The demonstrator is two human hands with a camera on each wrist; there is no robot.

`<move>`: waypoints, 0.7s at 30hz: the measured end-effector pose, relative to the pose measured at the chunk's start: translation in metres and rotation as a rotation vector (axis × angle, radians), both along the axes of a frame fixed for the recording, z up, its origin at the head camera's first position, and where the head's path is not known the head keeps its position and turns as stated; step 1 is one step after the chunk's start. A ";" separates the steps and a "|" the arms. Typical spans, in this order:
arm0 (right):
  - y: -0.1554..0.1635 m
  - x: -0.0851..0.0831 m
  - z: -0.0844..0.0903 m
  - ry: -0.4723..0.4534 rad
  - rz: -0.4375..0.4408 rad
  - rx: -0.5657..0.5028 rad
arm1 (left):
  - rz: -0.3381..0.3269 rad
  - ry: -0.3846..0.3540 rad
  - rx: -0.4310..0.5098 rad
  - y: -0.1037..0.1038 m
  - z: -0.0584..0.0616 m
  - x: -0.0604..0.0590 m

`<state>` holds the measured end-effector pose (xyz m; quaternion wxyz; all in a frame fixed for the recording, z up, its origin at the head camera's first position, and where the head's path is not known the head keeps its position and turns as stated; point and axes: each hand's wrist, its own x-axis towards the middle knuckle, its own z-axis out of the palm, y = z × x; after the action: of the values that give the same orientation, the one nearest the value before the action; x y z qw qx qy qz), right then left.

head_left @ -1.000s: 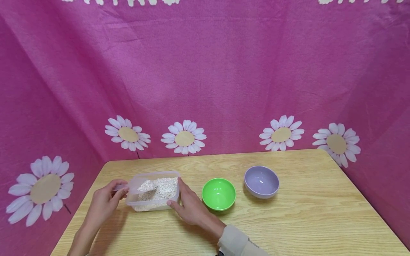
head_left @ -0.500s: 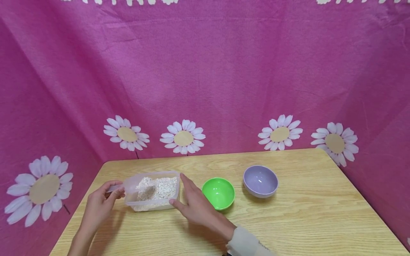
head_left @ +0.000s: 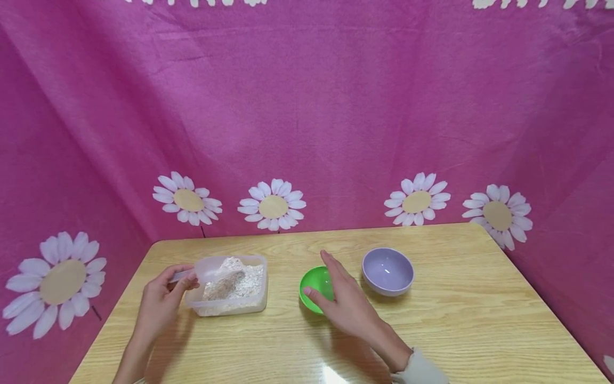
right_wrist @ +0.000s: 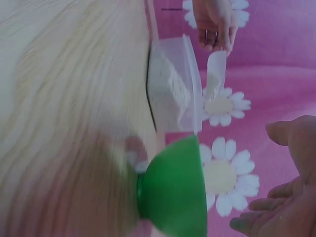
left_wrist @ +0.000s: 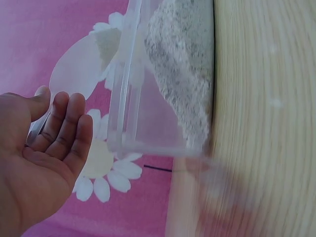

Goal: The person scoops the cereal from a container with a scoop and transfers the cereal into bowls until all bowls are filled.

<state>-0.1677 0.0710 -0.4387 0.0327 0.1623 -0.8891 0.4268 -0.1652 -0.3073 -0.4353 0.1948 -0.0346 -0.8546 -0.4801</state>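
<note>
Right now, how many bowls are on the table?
2. The green bowl sits mid-table, partly behind the right hand. The lilac bowl stands just to its right, farther back. None seems hidden.

You will find no legible text, label, brand, number or sign on any surface in these views.

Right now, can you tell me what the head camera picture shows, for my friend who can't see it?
A person's left hand holds a clear scoop heaped with pale oat-like flakes over a clear plastic tub of the same flakes. Their right hand, fingers straight, reaches over a green bowl beside a purple bowl. Everything sits on a wooden table before a pink daisy curtain.
</note>
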 end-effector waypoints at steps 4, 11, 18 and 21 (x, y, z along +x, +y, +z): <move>0.018 0.002 -0.005 -0.003 -0.033 0.016 | -0.036 0.007 0.036 0.010 0.000 -0.003; 0.032 0.005 -0.018 0.040 -0.052 0.036 | -0.082 0.006 0.073 0.035 0.001 -0.011; 0.037 0.003 -0.028 -0.010 -0.055 0.029 | -0.118 -0.038 0.087 0.059 0.004 -0.018; 0.040 0.003 -0.031 -0.043 -0.054 0.026 | -0.146 -0.048 0.103 0.068 0.004 -0.021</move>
<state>-0.1647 0.1108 -0.4697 0.0230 0.1293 -0.8992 0.4174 -0.1857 -0.2393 -0.4317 0.1401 -0.0754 -0.8284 -0.5370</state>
